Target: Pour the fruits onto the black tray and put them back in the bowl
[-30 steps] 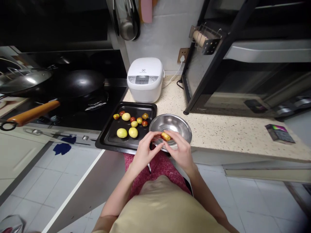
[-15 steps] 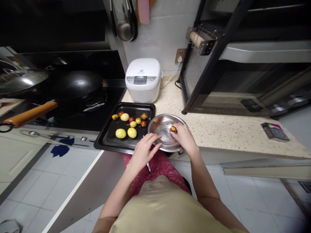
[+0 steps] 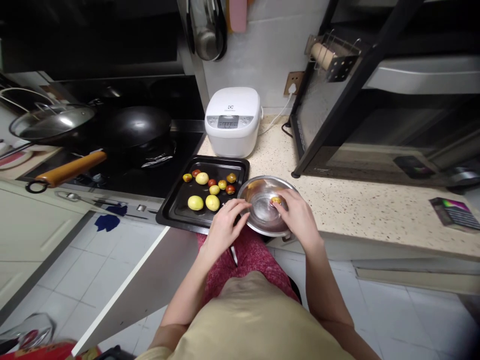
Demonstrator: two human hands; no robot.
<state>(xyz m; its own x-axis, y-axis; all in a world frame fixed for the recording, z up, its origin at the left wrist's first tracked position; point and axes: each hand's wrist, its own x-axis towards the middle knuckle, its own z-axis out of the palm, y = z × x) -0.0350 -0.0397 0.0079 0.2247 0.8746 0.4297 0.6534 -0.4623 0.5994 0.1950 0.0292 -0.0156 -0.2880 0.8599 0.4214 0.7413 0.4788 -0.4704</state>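
My right hand (image 3: 299, 215) pinches a small yellow-and-brown jujube (image 3: 276, 200) between thumb and fingertips, above the inside of a round steel bowl (image 3: 287, 182). At the bowl's left rim is my left hand (image 3: 227, 222), holding nothing, its thumb apart from its curved fingers; whether it touches the rim I cannot tell. Left of the bowl lies a black baking tray (image 3: 176, 212). On it are several reddish-brown and yellow jujubes (image 3: 230, 189), along with larger pale yellow-green fruits (image 3: 195, 202).
A white rice cooker (image 3: 233, 122) stands behind the tray. To the left, a black wok (image 3: 138, 125) with a wooden handle (image 3: 71, 169) sits on the stove. An oven (image 3: 405, 130) in a black rack and a small dark box (image 3: 452, 212) are on the right.
The view has swung slightly left, shifting everything rightward in the picture. My right hand keeps hold of the jujube, which is turned and shows more yellow. My left hand stays by the rim.
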